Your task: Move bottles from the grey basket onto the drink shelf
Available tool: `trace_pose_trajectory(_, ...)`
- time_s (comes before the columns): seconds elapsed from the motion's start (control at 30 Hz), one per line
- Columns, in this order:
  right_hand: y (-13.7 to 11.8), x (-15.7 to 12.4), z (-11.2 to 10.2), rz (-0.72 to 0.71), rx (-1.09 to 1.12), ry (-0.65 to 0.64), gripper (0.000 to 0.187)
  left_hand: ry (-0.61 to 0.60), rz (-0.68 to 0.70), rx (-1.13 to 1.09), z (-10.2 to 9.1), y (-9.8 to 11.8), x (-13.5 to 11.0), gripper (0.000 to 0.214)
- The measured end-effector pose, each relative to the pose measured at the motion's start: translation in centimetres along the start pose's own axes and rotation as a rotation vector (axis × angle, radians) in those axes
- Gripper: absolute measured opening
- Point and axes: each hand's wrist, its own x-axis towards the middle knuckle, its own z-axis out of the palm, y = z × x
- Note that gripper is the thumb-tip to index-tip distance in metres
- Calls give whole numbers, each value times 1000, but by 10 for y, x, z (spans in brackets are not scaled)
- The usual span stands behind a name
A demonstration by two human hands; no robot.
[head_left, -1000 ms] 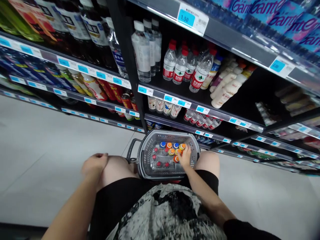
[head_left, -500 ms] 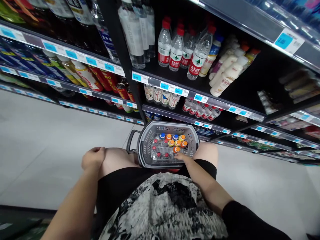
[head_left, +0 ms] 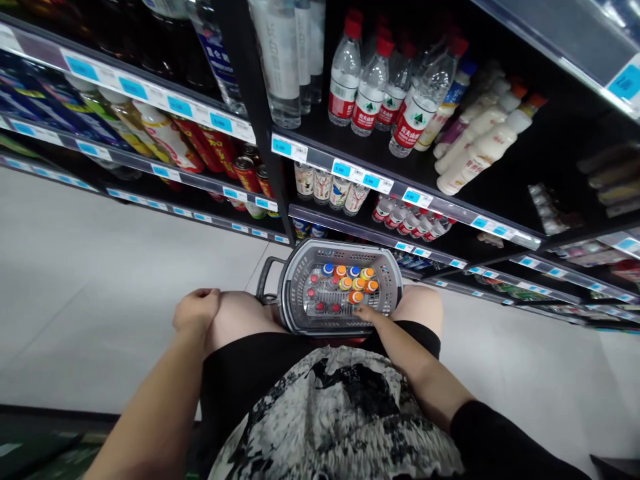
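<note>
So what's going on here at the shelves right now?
A person crouches in a shop aisle facing drink shelves. A grey basket sits on the floor between their knees, packed with small bottles with orange, blue and red caps. Their right hand rests at the basket's near rim beside the orange-capped ones; whether it grips anything is unclear. Their left hand rests loosely curled on the left knee, holding nothing. Water bottles with red caps stand on the shelf above.
</note>
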Motion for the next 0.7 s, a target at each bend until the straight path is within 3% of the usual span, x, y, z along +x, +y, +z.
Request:
trace_pose_trajectory(0.13, 1, 7, 7, 49, -88, -41, 9, -34, -20, 5, -6, 1, -1, 50)
trace_pose_trajectory(0.4, -15, 34, 21, 61, -202, -76, 5, -4, -14, 30, -12, 2, 2, 45)
trace_pose_trajectory(0.5, -26, 48, 22, 78, -228, -93, 15, 20, -28, 43, -14, 3, 6, 44)
trace_pose_trajectory(0.7, -59, 77, 14, 51, -280, -21, 55, 39, -63, 20, -16, -7, 12, 41)
